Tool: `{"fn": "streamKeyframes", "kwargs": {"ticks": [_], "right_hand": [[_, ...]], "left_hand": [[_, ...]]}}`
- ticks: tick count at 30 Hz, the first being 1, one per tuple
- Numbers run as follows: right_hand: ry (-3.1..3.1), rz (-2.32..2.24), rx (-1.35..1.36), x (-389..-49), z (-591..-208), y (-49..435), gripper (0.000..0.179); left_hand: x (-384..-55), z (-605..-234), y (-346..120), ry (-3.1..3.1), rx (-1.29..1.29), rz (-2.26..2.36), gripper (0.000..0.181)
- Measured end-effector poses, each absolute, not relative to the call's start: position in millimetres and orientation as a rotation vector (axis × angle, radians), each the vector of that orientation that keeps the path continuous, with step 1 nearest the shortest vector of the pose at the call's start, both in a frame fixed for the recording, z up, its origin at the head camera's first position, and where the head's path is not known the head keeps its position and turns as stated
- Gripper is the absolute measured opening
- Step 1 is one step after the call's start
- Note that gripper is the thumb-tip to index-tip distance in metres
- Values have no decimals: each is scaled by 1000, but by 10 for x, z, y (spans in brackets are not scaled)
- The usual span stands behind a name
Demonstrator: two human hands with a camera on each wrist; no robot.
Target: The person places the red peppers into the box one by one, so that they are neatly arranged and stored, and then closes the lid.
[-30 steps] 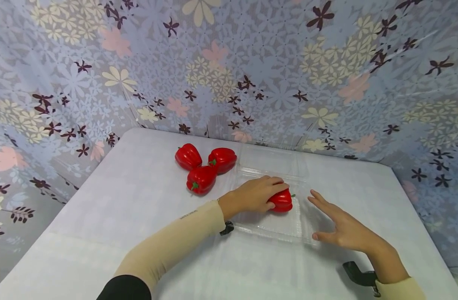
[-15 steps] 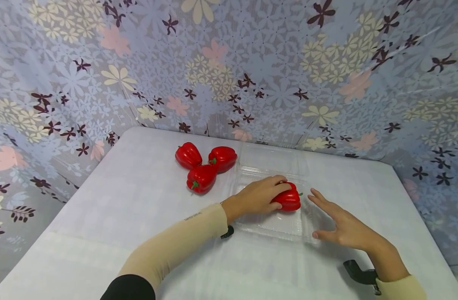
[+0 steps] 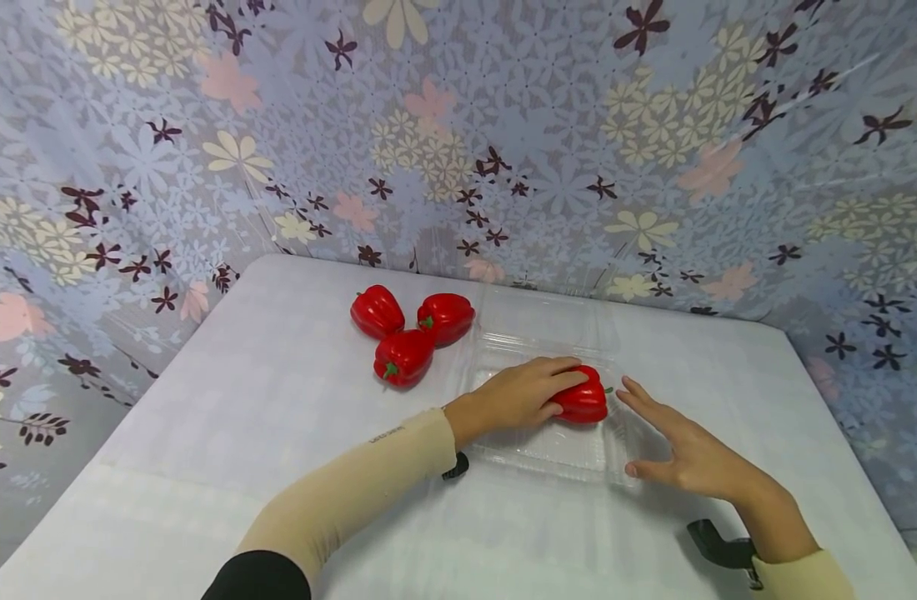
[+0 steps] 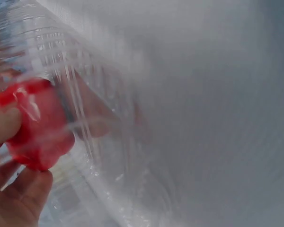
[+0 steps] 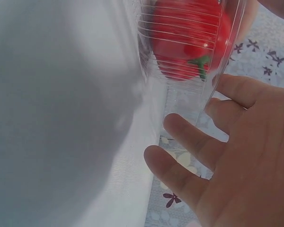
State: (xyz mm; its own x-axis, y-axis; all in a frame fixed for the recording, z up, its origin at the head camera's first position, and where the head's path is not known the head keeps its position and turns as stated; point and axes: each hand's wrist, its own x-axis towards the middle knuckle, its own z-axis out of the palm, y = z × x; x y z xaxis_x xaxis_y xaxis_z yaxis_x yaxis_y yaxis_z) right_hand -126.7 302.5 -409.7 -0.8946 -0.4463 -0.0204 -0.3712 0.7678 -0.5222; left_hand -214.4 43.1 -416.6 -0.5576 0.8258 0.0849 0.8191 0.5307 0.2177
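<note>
My left hand (image 3: 520, 395) grips a red bell pepper (image 3: 583, 398) inside a clear plastic clamshell box (image 3: 548, 462), thumb on the near side and fingers over the top. The pepper's green stem points right. In the left wrist view the pepper (image 4: 35, 125) shows through the clear wall, pinched between thumb and fingers. My right hand (image 3: 691, 454) is at the box's right side, fingers spread and extended. The right wrist view shows its fingertips right at the box's edge, with the pepper (image 5: 189, 42) behind the ribbed wall.
Three more red bell peppers (image 3: 403, 358) lie grouped on the white-covered table (image 3: 203, 417), left of the box. The box's lid (image 3: 537, 321) lies folded back toward the flowered cloth (image 3: 458, 167) behind the table.
My left hand has moved the pepper to the right inside the box, toward the right wall. My right hand has stayed about where it was.
</note>
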Motion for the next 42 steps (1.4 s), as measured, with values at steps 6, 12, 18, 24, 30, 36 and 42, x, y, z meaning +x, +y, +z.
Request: {"fn": "streamKeyframes", "kwargs": {"ticks": [6,12,18,24,30,36,42], "right_hand": [[2806,-805,-660,-1250,-4106,3014,91],[2794,-827,-686,-1232,-4116,3005,92],[2810,-797,-712,-1248,-4085,3009,92],[2791,-820,-699,-1250,-4079,3010,91],[2816,-766,-673,-1264,-4092,3026,93],[2810,-781,-672,-1271,-4102,3044,92],[2805,-789,-679,-1278,-4098,3030,91]], "left_hand": [[-2103,-4169,430,2730,1433,335,61],[-2053,-4176,427,2742,1409,331,62],[-2051,-4180,421,2753,1395,354,62],[-2042,-4138,367,2755,1334,393,67],[-2068,-4009,188,2757,1215,520,64],[-2131,-3880,-75,2798,1210,589,62],[-2200,-3771,-374,2835,1142,643,63]]}}
